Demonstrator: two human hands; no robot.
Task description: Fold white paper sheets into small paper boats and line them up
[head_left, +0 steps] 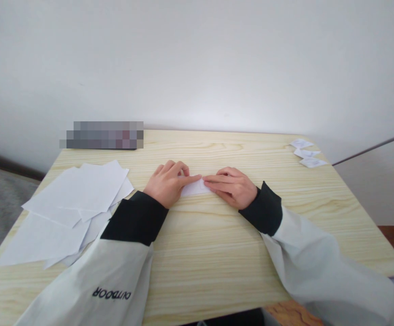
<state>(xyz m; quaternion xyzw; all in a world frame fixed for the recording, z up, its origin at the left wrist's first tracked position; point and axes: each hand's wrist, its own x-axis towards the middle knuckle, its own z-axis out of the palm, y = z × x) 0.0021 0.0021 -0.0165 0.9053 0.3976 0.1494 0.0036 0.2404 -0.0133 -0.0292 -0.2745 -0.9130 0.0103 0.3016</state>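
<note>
A small folded strip of white paper lies on the table between my hands, partly covered by them. My left hand rests on its left part, the thumb stretched along the upper edge and the other fingers curled. From the other side my right hand holds its right end, fingers close together and pointing left. The fingertips of both hands nearly meet at the top edge of the strip. What lies under the palms is hidden.
Loose white paper sheets overlap in a pile at the left of the wooden table. Three small folded paper pieces lie at the far right corner. A blurred-out dark object stands at the back left, near the wall.
</note>
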